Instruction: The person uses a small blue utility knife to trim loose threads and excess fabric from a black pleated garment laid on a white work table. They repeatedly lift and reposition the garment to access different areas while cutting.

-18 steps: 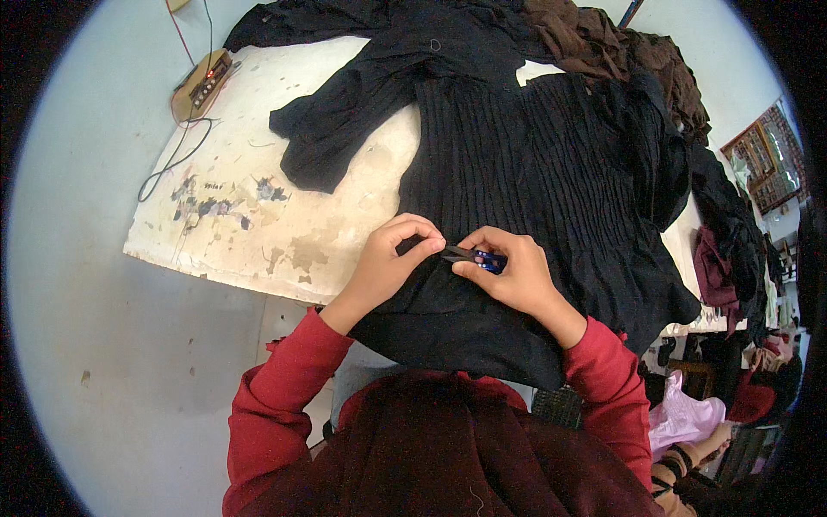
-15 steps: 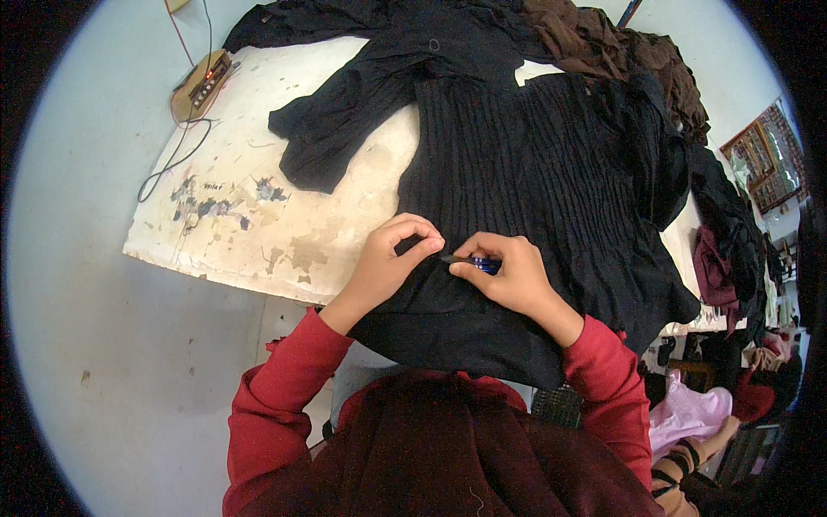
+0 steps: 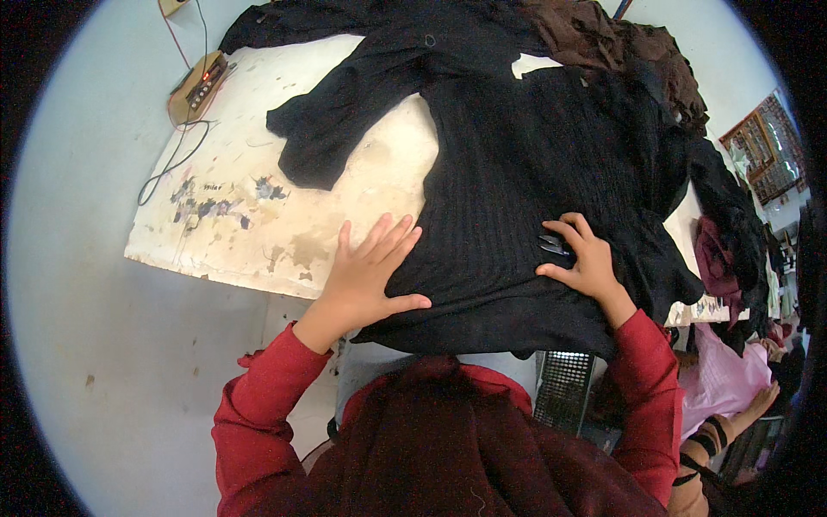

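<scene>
The black garment (image 3: 517, 194) lies spread on the pale table (image 3: 379, 185), its narrow pleats running roughly away from the person and its near part bunched in low folds, with the lower edge hanging over the table's near side. It looks soft and limp, probably light for its spread, and should crease and slide easily; the pleated stretch would likely shift or open if pulled across the ridges, so a flat palm, or a gentle pinch on the near folds, seems the kindest hold. The left hand (image 3: 366, 271) is spread wide, palm down, at the garment's left edge, its thumb over the cloth and its fingers reaching along the border with the table; it pinches nothing. The right hand (image 3: 588, 258) is half curled over the right part of the cloth, thumb and fingertips well parted, with small snips (image 3: 553, 246) kept in its crook, their blades pointing left; how firmly cannot be told. Beyond the garment lies another black piece with a sleeve (image 3: 323, 138), and brown cloth (image 3: 603, 47) is heaped at the far right. A box with a red light (image 3: 196, 90) sits at the far left, and pink cloth (image 3: 724, 379) shows beside a co-worker's striped sleeve (image 3: 705, 439).
</scene>
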A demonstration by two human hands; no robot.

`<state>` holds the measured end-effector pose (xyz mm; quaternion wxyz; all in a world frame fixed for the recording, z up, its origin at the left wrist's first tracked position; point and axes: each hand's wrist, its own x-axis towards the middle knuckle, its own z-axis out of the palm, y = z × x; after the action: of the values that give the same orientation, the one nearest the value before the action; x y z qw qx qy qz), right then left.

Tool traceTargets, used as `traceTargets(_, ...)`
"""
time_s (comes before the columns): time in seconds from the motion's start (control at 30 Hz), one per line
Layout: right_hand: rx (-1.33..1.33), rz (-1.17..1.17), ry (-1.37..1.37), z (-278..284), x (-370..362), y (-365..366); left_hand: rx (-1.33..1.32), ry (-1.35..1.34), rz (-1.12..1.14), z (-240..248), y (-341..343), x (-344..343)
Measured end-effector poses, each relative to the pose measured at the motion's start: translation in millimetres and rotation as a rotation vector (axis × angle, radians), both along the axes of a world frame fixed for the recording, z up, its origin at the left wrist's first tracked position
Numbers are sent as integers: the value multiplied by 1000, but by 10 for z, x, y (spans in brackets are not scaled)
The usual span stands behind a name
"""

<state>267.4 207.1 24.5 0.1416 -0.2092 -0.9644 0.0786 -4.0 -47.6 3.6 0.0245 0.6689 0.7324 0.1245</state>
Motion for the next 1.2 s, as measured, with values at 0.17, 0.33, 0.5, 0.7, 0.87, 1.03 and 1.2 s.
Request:
traceTargets(0.17, -26, 4, 69, 25, -26, -136, 239, -124, -41, 196, 99, 129)
traceTargets(0.33, -93, -17, 75, 59, -92, -233, 325, -347, -161, 213, 409, 406)
traceTargets(0.5, -63, 18, 119, 1, -49, -187, 318, -557, -137, -25, 540, 329)
traceTargets(0.7, -299, -21, 134, 186, -169, -275, 379, -920, -27, -70, 527, 228)
traceTargets(0.87, -548, 25, 149, 230, -477, -588, 355, -961, 14, -42, 532, 244)
traceTargets(1.03, -473, -54, -42, 356, -735, -867, 420, -1022, 7, -89, 542, 262)
traceTargets(1.2, -428, -48, -42, 321, -801, -872, 348, -1050, 27, -58, 526, 249)
